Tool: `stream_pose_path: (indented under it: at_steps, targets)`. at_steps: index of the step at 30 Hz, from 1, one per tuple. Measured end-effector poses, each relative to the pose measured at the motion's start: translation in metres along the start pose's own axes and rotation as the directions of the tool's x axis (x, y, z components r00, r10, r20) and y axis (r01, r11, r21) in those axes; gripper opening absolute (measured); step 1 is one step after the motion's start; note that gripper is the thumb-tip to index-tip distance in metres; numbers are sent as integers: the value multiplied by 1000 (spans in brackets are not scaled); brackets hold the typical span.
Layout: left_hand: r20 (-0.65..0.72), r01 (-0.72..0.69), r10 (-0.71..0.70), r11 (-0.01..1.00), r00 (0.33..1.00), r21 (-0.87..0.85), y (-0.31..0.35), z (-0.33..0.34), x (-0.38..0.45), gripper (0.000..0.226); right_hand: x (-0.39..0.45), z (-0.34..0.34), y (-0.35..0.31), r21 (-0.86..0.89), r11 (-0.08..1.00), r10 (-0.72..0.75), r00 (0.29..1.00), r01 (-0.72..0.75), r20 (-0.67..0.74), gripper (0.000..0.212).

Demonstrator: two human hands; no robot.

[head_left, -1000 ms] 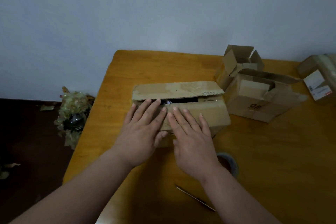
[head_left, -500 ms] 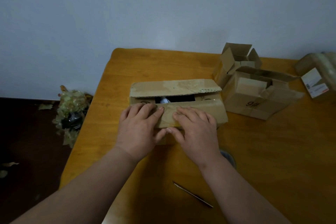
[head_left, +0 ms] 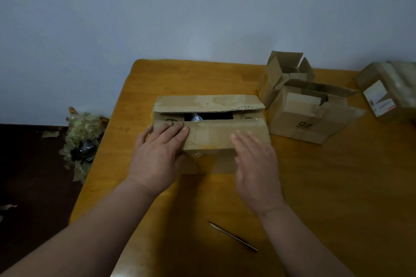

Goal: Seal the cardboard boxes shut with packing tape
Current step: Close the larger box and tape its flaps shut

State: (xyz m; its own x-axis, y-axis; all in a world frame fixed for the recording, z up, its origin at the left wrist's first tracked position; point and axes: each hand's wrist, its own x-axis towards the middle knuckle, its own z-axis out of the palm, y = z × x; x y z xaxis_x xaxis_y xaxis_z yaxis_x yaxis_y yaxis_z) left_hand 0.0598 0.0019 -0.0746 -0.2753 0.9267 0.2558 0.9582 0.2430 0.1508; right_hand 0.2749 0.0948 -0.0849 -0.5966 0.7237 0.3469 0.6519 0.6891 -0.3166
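Cardboard dominates the scene: the long box (head_left: 210, 132) lies crosswise just ahead of the person, its long axis running left to right, near the left edge of the wooden surface (head_left: 337, 186). Its near flap (head_left: 211, 135) is folded down, while the far flap (head_left: 208, 103) sits slightly raised, leaving a dark gap between them where the contents show. The left hand (head_left: 157, 155) lies flat with straight fingers pressing the near flap at the box's left end. The right hand (head_left: 256, 164) is also spread and holds nothing; it hovers at the box's right end, blurred, so whether it touches the cardboard cannot be told. Both hands are equally close to the seam, which runs along the long axis. No tape roll is visible. A thin metal tool (head_left: 233, 236) lies on the surface nearer the person, closest to the right hand. 2 open small boxes (head_left: 310, 114) crowd the box's right end, and a taped parcel (head_left: 391, 87) sits farther right. Free room lies in front of the box; the surface's left edge is close, with crumpled tape scraps (head_left: 82, 141) on the floor beyond.
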Motion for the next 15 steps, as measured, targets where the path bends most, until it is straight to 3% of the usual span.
stream_pose_path:
  at_steps: [2,4,7,11,15]
  targets:
    - [-56,8,-8,1000,998,-3,2,2,-7,69,-19,-4,10,32,973,230,966,-227,-116,49]
    - [-134,63,-69,997,989,-49,10,6,-19,73,-35,-3,20,103,892,451,873,-439,-183,38]
    - [-216,139,-172,977,961,-161,27,16,-42,61,-54,0,34,53,815,578,816,-576,-24,30]
    - [-179,94,-128,978,975,-188,46,35,-67,37,-78,8,47,-175,870,492,819,-460,295,34]
    - [-34,54,-60,986,998,-156,59,51,-79,42,-89,18,55,-256,903,430,727,-346,535,58]
